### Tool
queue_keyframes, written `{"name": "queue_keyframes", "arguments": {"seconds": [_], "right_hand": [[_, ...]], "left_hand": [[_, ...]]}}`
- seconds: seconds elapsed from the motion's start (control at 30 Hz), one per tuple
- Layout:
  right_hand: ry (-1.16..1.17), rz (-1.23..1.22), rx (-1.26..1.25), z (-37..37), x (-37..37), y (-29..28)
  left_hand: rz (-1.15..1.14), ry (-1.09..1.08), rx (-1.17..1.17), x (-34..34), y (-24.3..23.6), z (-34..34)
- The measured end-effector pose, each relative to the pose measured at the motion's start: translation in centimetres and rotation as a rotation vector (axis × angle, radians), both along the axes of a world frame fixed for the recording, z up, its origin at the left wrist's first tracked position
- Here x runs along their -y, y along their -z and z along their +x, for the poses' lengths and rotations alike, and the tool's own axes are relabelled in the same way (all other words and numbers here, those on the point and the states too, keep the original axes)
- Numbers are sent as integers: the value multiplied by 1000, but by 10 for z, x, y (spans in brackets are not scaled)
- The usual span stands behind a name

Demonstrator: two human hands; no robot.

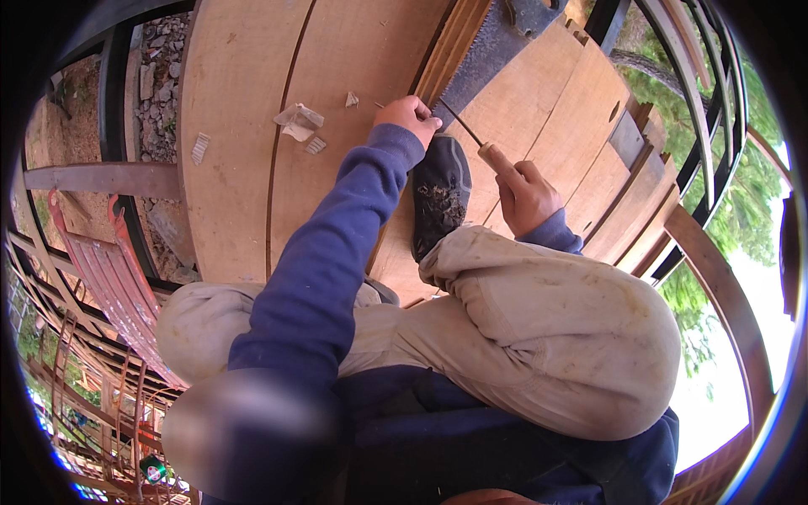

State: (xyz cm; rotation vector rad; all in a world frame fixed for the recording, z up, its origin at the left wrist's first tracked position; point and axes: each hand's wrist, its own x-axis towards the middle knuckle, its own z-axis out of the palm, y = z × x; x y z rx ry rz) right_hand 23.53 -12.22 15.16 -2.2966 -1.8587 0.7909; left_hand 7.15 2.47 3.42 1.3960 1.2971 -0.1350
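Planks [227, 126] spread beneath me. The saw [488, 63] lies far right, my shoe [442, 177] just beside its near tip. My left hand [406, 118] pinches that tip; my right hand [530, 198] is wrapped round the file [487, 152], its rod reaching the saw. Scraps [299, 122] lie left.

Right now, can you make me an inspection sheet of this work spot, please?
Surface: pale wooden planks, with dark gaps between some.
Job's things: a saw with a toothed edge; a thin tool reaching toward its narrow end, contact unclear.
Clutter: a crumpled scrap and smaller scraps on the planks; dirty bits on the black shoe.
Hands: left hand at the saw's narrow end, grip unclear; right hand closed round the thin tool's handle.
Cables: nothing seen.
Surroundings: dark railing, grey rubble, green leaves.
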Motion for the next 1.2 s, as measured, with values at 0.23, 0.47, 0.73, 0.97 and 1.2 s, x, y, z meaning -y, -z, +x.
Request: {"name": "queue_keyframes", "arguments": {"seconds": [0.23,0.47,0.73,0.97,1.2], "right_hand": [[3,-269,-36,-1,-4,11],[9,-395,54,4,-17,12],[48,-376,-47,-9,-53,41],[53,-121,-15,-1,-39,22],[96,-236,48,2,-5,21]], "left_hand": [[16,-3,29,0,5,-2],[23,-17,52,3,7,0],[28,-16,40,4,11,2],[77,-87,70,9,1,0],[30,-47,19,6,0,2]]}}
